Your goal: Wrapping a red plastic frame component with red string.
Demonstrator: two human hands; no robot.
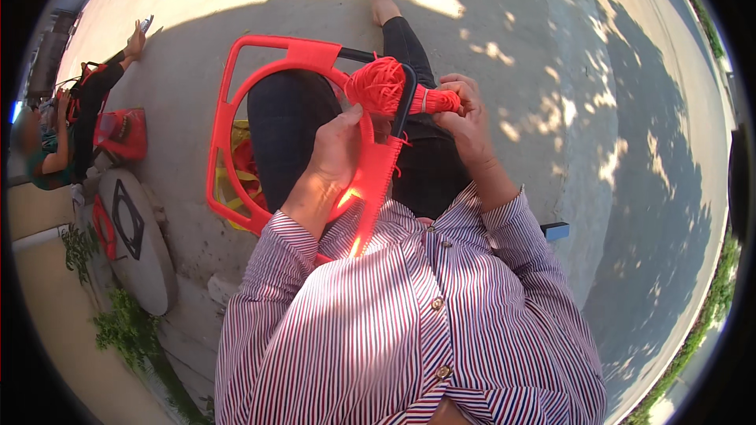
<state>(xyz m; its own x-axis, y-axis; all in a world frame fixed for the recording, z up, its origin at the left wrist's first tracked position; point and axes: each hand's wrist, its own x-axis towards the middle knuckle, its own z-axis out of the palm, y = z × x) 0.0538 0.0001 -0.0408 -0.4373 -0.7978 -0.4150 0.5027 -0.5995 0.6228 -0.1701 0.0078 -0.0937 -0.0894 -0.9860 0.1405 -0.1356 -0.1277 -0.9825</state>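
Observation:
My left hand [335, 148] grips a red plastic frame [311, 55] by its near right part. The frame has a large round opening and a toothed edge, and rests over my left thigh. A black U-shaped bar [407, 101] is joined to its right side. At that bar lies a bundle of red cord [376, 83], its right end bound with a pale band. My right hand [470, 122] is closed around the bound end of the cord; the fingertips are partly hidden.
A yellow bag [234, 182] with red pieces shows through the frame. To the left, a round slab [157, 267] carries a black frame [126, 220] and a red part [103, 228]. Beyond it are a red bag [126, 134] and a seated person [55, 142]. A blue-topped box [556, 230] is at my right.

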